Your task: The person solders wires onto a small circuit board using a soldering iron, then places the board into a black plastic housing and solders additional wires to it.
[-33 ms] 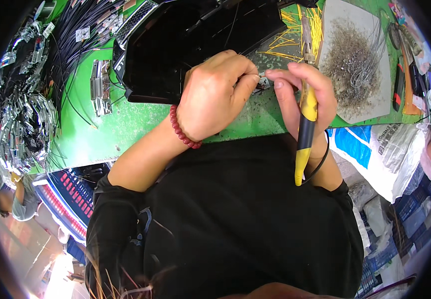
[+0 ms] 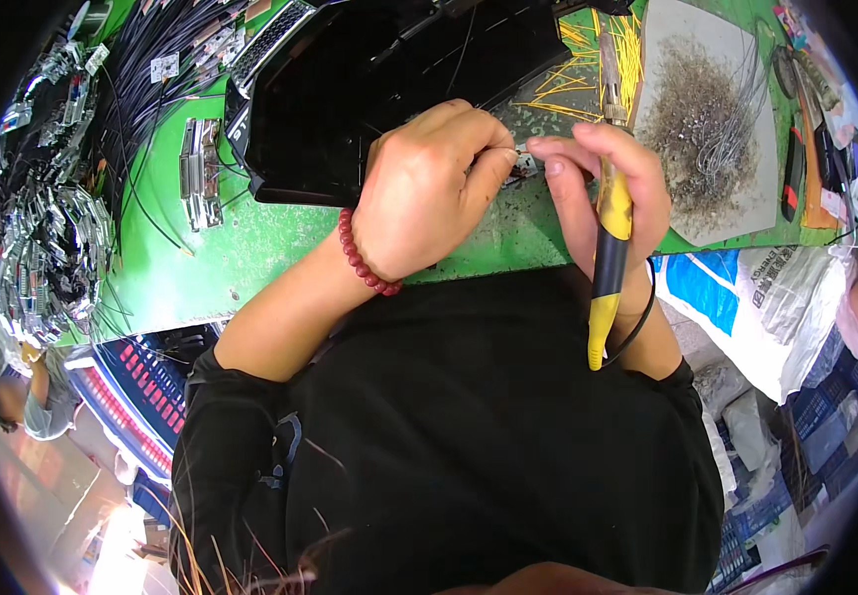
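My right hand (image 2: 612, 193) has a soldering iron (image 2: 612, 218) with a yellow and black handle lying in it. The iron's metal shaft points away from me, and its cord hangs by my wrist. My right thumb and forefinger reach toward a small part (image 2: 521, 171), mostly hidden, at the fingertips of my left hand. My left hand (image 2: 434, 188) is closed, thumb against forefinger, its back toward me; what it pinches is hidden. A red bead bracelet (image 2: 358, 260) circles that wrist. Just beyond my left hand lies a large glossy black housing (image 2: 320, 129).
Yellow wires (image 2: 627, 59) lie beyond the iron. A grey board (image 2: 761, 188) with dark debris and thin wires is at right. Shiny metal parts (image 2: 201, 174), black cables (image 2: 141, 89) and a silvery heap (image 2: 47, 268) fill the left of the green table (image 2: 280, 248).
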Demonstrator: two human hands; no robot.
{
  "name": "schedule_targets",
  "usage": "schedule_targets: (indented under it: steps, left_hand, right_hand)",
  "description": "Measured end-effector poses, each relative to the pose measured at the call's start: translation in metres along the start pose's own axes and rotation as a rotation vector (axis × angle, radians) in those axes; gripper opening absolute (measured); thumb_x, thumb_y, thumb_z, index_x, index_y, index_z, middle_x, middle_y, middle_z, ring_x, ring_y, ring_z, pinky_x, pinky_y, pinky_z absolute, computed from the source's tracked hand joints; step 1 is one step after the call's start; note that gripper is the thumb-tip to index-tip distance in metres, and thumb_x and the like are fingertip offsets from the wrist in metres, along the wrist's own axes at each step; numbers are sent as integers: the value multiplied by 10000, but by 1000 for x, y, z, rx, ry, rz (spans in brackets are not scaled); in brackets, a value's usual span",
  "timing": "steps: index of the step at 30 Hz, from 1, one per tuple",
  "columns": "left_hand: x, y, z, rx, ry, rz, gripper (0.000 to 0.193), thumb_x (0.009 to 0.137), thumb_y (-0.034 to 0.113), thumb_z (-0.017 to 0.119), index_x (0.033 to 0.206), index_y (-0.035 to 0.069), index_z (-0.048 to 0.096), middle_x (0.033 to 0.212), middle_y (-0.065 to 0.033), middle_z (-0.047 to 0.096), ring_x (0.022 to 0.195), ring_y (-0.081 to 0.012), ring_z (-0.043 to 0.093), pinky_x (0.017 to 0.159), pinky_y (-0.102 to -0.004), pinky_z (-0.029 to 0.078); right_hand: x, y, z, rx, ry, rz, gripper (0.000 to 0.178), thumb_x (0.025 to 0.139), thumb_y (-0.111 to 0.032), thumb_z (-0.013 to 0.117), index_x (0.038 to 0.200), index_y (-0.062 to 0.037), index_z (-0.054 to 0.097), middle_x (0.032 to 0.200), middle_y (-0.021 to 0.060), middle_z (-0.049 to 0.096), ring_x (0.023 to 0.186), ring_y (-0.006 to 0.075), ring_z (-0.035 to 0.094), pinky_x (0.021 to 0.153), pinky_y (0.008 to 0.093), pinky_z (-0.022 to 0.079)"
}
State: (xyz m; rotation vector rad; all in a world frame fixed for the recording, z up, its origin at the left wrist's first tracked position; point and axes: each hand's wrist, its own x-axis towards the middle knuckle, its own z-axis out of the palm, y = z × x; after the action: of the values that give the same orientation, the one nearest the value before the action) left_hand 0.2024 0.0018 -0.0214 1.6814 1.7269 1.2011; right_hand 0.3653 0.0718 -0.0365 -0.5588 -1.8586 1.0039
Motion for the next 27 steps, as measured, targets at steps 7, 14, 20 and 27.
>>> schedule_targets:
  steps: [7,14,20,27]
  left_hand:
    - [0,1,0,-5,13,-18,53,795,52,671,784,27,625,740,-105,612,667,-269,622,578,-339,504]
    - [0,2,-1,-69,14,-54,51,793,31,671,783,14,624,732,-105,612,664,-259,620,578,-332,499]
    - [1,2,-2,-83,1,-61,42,799,24,659,784,11,622,729,-105,610,666,-262,616,585,-332,496]
    - [1,2,-2,-85,8,-57,42,801,21,656,784,8,620,732,-110,612,667,-262,614,587,-333,493]
  right_hand:
    - [-1,-2,3,149,31,125,315,842,101,617,1141,31,543,936,147,692,875,180,705,728,257,560]
    - [-4,-3,-5,97,-7,149,289,856,90,615,1133,52,541,1028,155,630,864,226,710,692,270,574]
    - [-4,-5,-5,119,-3,131,301,851,90,620,1138,54,536,1020,156,633,854,226,712,699,285,578]
    - [-7,-5,-4,107,-8,93,307,851,84,626,1140,50,530,988,139,639,859,218,710,712,293,580]
